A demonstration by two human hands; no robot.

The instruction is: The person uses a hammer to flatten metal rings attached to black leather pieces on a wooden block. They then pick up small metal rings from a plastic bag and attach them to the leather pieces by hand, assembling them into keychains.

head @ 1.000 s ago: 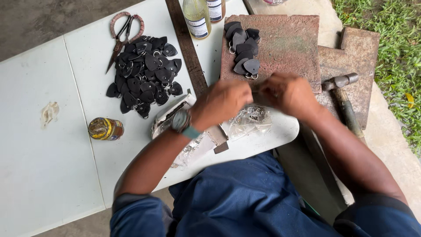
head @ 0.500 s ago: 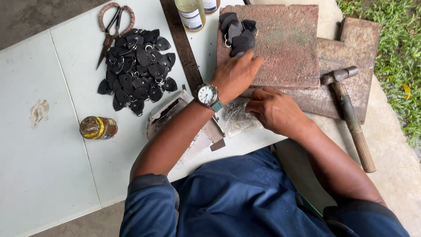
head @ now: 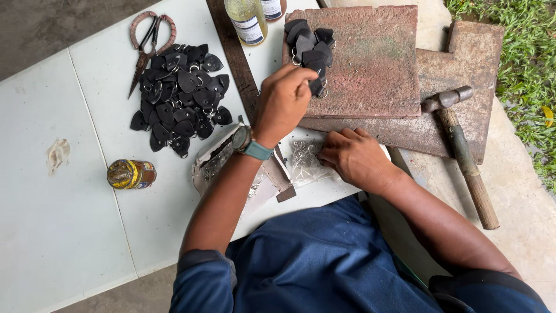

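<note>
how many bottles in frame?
2, both cut off by the top edge: one bottle of pale liquid with a white label, left of the red slab, and a second bottle just right of it, only its base showing. More may lie out of frame.

A person's left hand pinches a black leather tag at a small stack of tags on a reddish stone slab; the right hand rests on a clear bag of metal rings, with a hammer nearby
</note>
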